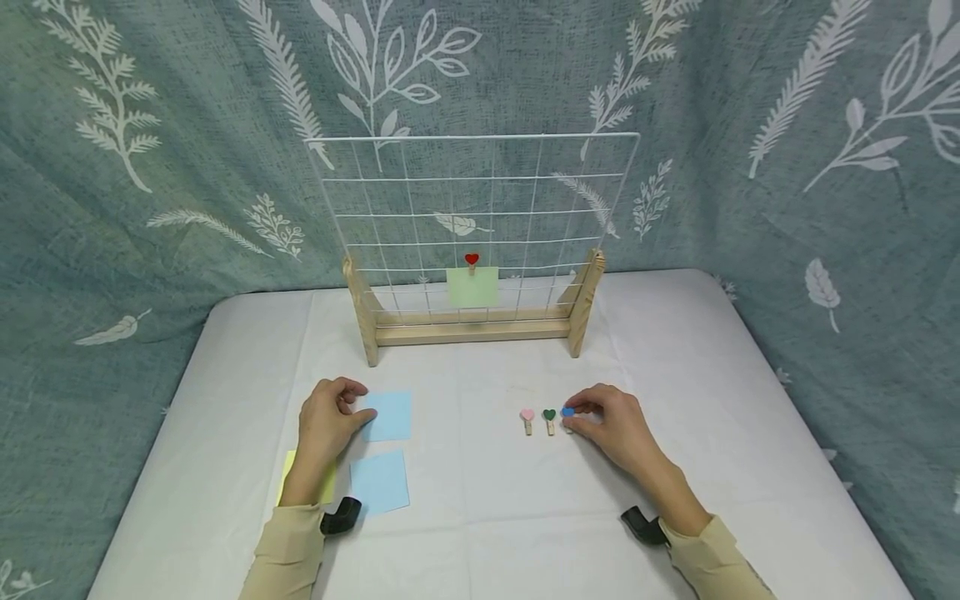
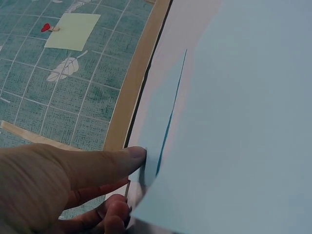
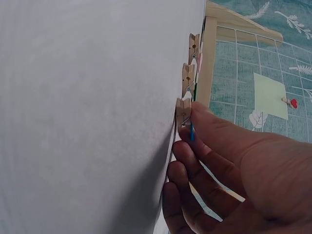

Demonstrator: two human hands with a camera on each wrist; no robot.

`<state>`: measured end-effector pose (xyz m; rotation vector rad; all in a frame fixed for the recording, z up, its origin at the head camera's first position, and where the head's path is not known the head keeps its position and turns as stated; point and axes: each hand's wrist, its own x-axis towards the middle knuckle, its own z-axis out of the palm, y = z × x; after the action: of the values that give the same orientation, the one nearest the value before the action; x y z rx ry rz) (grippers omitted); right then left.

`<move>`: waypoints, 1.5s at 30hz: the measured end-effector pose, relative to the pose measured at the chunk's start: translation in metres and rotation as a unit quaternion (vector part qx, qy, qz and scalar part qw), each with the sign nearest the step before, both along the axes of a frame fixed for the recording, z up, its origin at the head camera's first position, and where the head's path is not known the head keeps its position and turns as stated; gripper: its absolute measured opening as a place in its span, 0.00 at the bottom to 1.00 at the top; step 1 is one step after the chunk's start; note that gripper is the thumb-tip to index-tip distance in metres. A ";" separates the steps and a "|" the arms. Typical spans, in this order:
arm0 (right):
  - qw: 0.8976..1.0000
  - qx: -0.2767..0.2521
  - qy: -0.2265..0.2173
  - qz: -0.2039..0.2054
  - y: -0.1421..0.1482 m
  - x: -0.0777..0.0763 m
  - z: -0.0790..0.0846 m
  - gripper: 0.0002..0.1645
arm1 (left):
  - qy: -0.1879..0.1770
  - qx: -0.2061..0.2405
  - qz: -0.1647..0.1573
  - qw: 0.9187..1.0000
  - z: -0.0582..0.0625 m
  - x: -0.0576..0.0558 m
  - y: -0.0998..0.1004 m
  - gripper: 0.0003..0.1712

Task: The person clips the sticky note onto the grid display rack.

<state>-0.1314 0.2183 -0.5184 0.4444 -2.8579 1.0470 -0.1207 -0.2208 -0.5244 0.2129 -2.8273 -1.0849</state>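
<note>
1. Only the head view gives us the yellow sticky note [image 1: 328, 485], lying on the counter [image 1: 480, 542] and partly hidden by the left forearm [image 1: 303, 483].
2. Only the right wrist view shows us metal springs [image 3: 188, 88] on the blue-heart clothespin [image 3: 184, 111], green-heart clothespin [image 3: 188, 76] and pink-heart clothespin [image 3: 194, 47], lined up on the counter.
3. We see the left hand [image 1: 327, 418] with its thumb at the left edge of the upper blue sticky note [image 1: 390, 416], just beyond the lower blue sticky note [image 1: 380, 482]; we cannot tell whether that grip pinches the paper.
4. The right hand [image 1: 613, 423] angles inward, its grip pinching the blue-heart clothespin at the row's right end, other fingers bent.
</note>
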 end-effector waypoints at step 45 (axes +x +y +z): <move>0.997 -0.046 0.016 0.057 0.007 0.000 0.004 0.14 | 0.055 0.056 0.042 0.996 -0.001 -0.002 0.008 0.04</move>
<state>-0.1309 0.2252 -0.5148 0.6176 -2.7710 1.1720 -0.1224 -0.2124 -0.5254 0.2711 -2.6390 -1.1984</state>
